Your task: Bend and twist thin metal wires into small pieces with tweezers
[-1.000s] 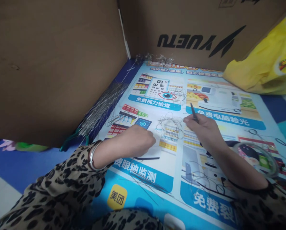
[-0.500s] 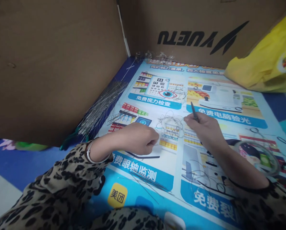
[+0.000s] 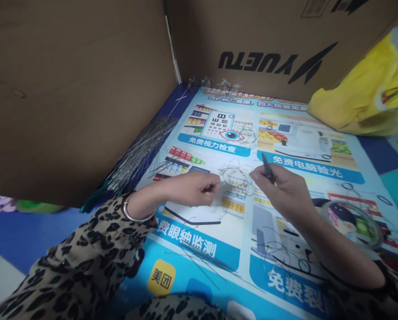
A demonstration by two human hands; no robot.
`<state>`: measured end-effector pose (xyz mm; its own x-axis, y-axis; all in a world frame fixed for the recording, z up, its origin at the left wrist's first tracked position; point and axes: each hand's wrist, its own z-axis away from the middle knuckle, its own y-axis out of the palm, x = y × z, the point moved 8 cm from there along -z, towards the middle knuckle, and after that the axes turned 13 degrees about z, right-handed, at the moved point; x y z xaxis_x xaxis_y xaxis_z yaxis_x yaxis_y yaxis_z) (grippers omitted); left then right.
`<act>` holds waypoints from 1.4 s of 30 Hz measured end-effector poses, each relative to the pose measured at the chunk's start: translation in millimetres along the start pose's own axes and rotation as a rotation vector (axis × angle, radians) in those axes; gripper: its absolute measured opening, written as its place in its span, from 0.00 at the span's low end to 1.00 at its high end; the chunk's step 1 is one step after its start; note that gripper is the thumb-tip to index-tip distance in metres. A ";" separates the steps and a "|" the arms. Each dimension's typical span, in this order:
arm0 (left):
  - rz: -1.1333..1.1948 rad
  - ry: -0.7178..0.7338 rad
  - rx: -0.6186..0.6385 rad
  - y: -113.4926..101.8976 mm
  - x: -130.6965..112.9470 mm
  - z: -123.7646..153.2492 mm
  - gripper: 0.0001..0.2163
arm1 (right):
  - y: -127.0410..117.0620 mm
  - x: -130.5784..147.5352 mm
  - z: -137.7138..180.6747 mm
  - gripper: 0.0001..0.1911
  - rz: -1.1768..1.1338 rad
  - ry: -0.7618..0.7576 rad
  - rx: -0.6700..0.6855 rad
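Observation:
My left hand [image 3: 195,189] is closed in a fist-like pinch, knuckles up, at the left edge of a looped thin-wire ring [image 3: 235,171]. Whatever lies between its fingers is too fine to make out. On the ring's other side my right hand [image 3: 282,184] is closed around a dark, slender pointed tool [image 3: 266,165], whose tip sticks up and away from me. The thumb and forefinger of that hand are pinched close to the ring's right edge. Loose straight wires [image 3: 205,258] lie below my left hand.
A bundle of straight wires [image 3: 135,153] lies by the left cardboard panel [image 3: 69,89]. Finished-looking wire pieces [image 3: 225,86] sit along the back panel [image 3: 199,40]. A yellow bag [image 3: 355,106] stands at right. A clear tape-like roll [image 3: 374,222] lies near my right forearm on the printed poster [image 3: 245,249].
My right hand has come slightly closer to my left, and its tool is tilted a little differently. The left hand stays closed in nearly the same place. The view has shifted slightly.

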<state>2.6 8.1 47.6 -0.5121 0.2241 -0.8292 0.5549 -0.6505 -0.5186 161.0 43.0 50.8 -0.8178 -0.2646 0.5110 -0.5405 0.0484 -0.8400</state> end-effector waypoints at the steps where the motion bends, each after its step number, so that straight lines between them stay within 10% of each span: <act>1: -0.045 0.021 -0.016 -0.2 -2.8 0.1 0.05 | 2.2 9.0 3.2 0.08 -0.015 -0.032 0.052; 11: -0.224 0.028 -0.087 8.1 -22.5 0.7 0.08 | 21.7 57.6 26.2 0.10 -0.054 -0.324 0.313; 20: 0.277 0.169 -0.415 -23.2 -54.9 -22.1 0.06 | -36.9 26.1 15.1 0.08 -0.203 -0.003 -0.163; 28: 0.738 0.276 -0.676 -7.6 -49.1 -43.2 0.08 | -47.4 10.1 15.9 0.07 -0.468 0.054 -0.344; 36: 0.605 0.532 -0.891 -22.0 -51.7 -17.9 0.02 | -26.7 12.3 9.7 0.12 -0.668 0.077 -0.107; 42: 0.356 0.671 -0.968 -38.5 -60.8 -3.1 0.03 | -7.3 31.5 14.7 0.16 -0.718 0.082 0.311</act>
<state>14.4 21.8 117.3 0.0468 0.6588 -0.7509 0.9985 -0.0093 0.0541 142.1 20.2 70.4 -0.3080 -0.0564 0.9497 -0.8720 -0.3825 -0.3055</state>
